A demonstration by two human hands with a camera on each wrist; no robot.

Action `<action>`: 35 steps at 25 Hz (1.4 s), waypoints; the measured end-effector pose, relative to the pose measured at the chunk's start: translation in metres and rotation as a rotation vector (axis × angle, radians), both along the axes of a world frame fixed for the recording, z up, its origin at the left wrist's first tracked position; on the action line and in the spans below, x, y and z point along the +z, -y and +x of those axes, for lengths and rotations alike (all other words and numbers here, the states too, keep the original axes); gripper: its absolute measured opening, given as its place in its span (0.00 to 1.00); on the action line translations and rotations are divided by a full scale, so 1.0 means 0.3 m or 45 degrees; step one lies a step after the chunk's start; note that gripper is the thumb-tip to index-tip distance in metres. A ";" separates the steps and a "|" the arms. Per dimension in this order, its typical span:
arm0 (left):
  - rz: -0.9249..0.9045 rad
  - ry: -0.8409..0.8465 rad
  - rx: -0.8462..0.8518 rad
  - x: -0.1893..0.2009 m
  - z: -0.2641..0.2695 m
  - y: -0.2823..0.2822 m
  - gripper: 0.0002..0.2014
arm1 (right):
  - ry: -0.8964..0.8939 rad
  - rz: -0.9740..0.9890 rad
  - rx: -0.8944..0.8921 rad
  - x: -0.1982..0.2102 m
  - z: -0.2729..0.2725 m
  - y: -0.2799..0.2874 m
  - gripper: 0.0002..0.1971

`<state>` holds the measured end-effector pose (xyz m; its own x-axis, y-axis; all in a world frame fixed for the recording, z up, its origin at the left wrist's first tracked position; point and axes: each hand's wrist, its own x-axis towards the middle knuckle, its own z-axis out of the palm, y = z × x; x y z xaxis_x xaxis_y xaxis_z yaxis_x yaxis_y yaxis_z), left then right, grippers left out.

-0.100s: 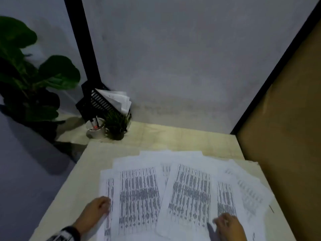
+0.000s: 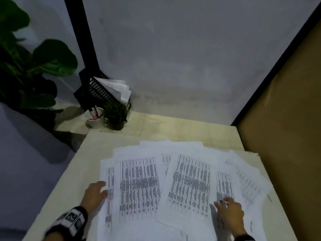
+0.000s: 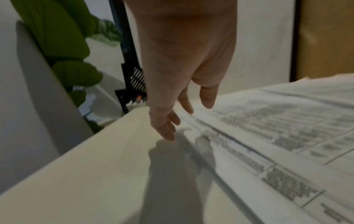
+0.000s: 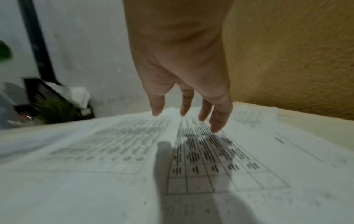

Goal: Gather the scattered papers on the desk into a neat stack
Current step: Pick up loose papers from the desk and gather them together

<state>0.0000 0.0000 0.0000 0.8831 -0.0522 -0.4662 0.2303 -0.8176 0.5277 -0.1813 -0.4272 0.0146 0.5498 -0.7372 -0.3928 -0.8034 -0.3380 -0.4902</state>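
**Both hands down among the spread sheets**

While my fingers hang loose and straight, neither hand grips anything. My left hand (image 2: 94, 194) sits at the left border of the papers (image 2: 139, 185), fingers extended and slightly apart; in the left wrist view the fingertips (image 3: 168, 134) come down at the bare desk (image 3: 86, 174) just beside the outermost sheet's edge, and I cannot tell whether they touch the paper or the wood. A patterned black-and-white band (image 2: 71, 220) wraps that wrist.

My right hand (image 2: 229, 214) lies over the sheets on the right, fingers spread and relaxed. From the right wrist view the fingertips (image 4: 216, 128) point down at a printed table; the outermost one looks to meet the page, the others hover just above it.

Between my two hands and beyond my fingertips the papers fan out in overlapping layers, each covered in dense columns of print, some tilted, none squared into a pile. More sheets trail off past my right fingers toward the brown panel (image 2: 286, 136).

Farther off, beyond my left fingers at the desk's back corner, stand a white cup (image 2: 94, 119) with pens, a small grassy pot plant (image 2: 115, 115) touching it, and a black slatted file holder (image 2: 97, 93) with loose pages leaning inside. A large-leafed plant (image 2: 26, 70) rises further left.
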 end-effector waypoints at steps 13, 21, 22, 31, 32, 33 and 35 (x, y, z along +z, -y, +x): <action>-0.558 -0.041 0.502 -0.046 -0.028 0.169 0.33 | -0.138 -0.019 0.122 -0.036 0.197 -0.193 0.35; -0.762 -0.372 0.337 0.036 -0.089 0.266 0.37 | -0.061 0.162 0.322 -0.043 0.282 -0.413 0.31; -0.724 -0.343 0.386 0.053 -0.109 0.291 0.40 | -0.041 0.231 0.357 -0.041 0.292 -0.456 0.33; -0.776 -0.034 0.291 0.128 -0.016 0.165 0.18 | 0.200 0.462 0.275 0.066 0.283 -0.380 0.37; -0.824 0.004 0.304 0.162 0.002 0.146 0.17 | 0.230 0.436 0.285 0.073 0.296 -0.356 0.38; -0.839 0.046 0.315 0.184 0.015 0.126 0.16 | 0.241 0.405 0.299 0.077 0.309 -0.336 0.38; -0.828 0.109 0.292 0.223 0.027 0.106 0.15 | 0.203 0.351 0.353 0.086 0.328 -0.314 0.35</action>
